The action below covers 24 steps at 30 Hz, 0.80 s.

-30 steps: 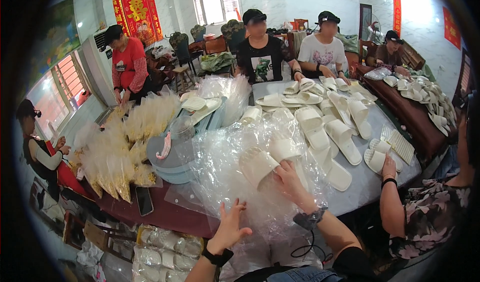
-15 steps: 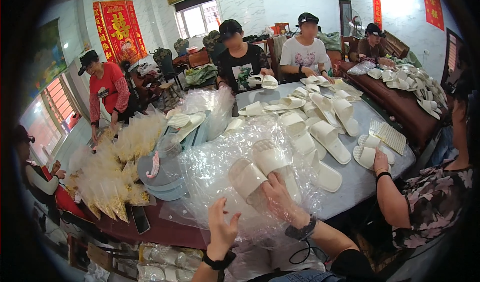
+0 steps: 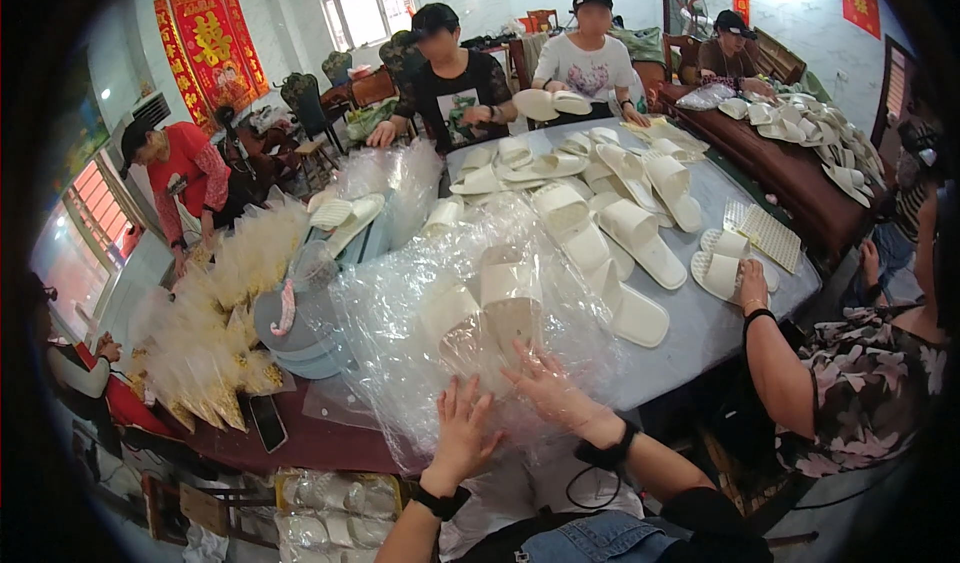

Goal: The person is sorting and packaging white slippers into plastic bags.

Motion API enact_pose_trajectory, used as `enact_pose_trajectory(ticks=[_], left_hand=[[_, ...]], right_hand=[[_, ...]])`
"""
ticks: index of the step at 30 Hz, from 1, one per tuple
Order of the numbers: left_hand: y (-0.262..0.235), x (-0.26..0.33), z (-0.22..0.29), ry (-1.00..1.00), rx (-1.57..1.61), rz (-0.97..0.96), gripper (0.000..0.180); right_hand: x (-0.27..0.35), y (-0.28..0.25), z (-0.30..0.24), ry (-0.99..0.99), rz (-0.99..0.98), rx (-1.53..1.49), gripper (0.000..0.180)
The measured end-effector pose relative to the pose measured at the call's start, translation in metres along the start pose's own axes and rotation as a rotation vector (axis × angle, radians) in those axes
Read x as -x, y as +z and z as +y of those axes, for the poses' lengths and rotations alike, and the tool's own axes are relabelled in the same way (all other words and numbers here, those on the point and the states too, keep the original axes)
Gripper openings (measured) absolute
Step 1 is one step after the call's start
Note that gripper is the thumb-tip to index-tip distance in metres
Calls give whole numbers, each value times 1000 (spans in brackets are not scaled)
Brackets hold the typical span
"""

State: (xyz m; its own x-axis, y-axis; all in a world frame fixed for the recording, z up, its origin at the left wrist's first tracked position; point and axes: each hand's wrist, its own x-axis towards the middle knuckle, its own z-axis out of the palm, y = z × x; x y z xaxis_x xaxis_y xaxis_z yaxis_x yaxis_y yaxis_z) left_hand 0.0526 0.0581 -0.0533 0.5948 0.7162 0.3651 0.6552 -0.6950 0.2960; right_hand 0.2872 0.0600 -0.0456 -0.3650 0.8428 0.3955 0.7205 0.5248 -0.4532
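In front of me a pair of white slippers lies among clear plastic bags: the left slipper [image 3: 450, 325] is largely veiled by film, and the right slipper [image 3: 512, 298] shows its strap and insole through it. My left hand [image 3: 465, 433], fingers spread, rests on the plastic bags [image 3: 385, 363] below the left slipper. By the heel of the right slipper, my right hand [image 3: 555, 395] has its fingers stretched out and touches the film. Neither hand grips anything. Whether the slippers are inside a bag or beneath one, I cannot tell.
Loose white slippers [image 3: 640, 238] are heaped beyond the bags on the grey table [image 3: 690, 323]. A blue-grey tub [image 3: 335, 348] and bags of yellow bits [image 3: 215, 333] stand left, near a phone [image 3: 268, 423]. A co-worker's hand [image 3: 752, 285] holds slippers at right; other people work around.
My right hand has let go of the right slipper and drawn back toward me, fingers spread. My left hand has lowered onto the plastic. Across the table, a person has lifted a pair of slippers.
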Motion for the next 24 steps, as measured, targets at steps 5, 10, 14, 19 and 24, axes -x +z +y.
enact_pose_trajectory(ticks=[5, 10, 14, 19, 24], left_hand=[[-4, -2, 4, -19, 12, 22, 70], [-10, 0, 5, -24, -42, 28, 71], [-17, -11, 15, -36, -7, -8, 75], [-24, -1, 12, -132, 7, -57, 83], [-24, 4, 3, -104, 58, -35, 78]], right_hand=[[84, -66, -24, -39, -287, 202, 54], [56, -175, -53, 432, -368, -653, 30], [1, -122, -8, 166, 425, 57, 47], [-25, -61, 32, 474, -9, -75, 67], [-28, -52, 48, 478, -245, -319, 66]])
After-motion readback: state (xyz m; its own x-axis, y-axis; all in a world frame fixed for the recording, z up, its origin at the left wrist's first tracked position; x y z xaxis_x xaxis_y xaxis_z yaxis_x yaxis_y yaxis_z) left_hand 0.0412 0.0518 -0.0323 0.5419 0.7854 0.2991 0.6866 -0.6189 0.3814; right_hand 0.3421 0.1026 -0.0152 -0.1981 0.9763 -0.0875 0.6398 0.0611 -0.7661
